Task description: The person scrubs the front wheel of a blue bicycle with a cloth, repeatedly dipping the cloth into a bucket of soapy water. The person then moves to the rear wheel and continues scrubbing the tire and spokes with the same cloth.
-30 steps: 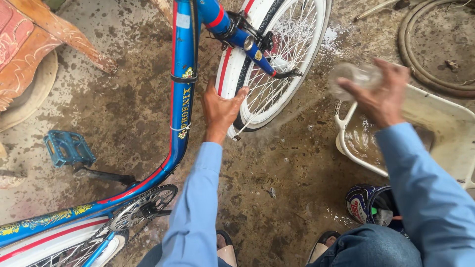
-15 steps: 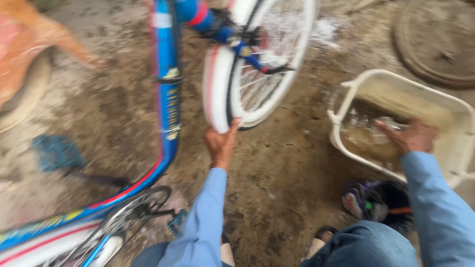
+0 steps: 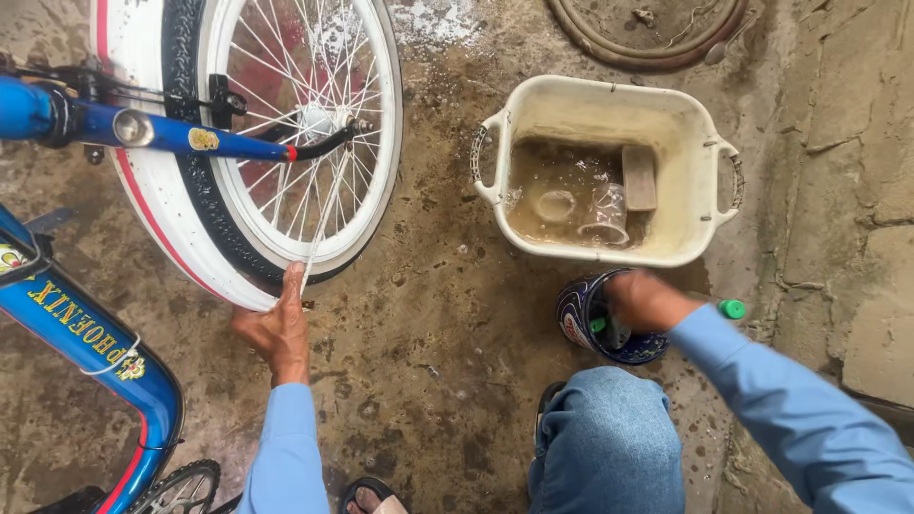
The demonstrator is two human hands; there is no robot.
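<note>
A blue bicycle stands upside down, its wheel fitted with a black tyre and a white mudguard. My left hand lies flat with fingers stretched against the mudguard's lower edge. My right hand is blurred and dips into a dark blue patterned bowl on the ground; whether it holds anything cannot be made out. A green-capped item pokes out beside that wrist. Behind the bowl sits a cream plastic basin of murky water holding a clear cup and a brown block.
The ground is wet, stained concrete. A round rusty rim lies at the top. Rough stone paving runs along the right side. My knee in jeans and a sandalled foot are at the bottom edge.
My right hand carried the clear cup to the basin, let it go in the water, then moved down to the blue bowl. My left hand stayed on the wheel.
</note>
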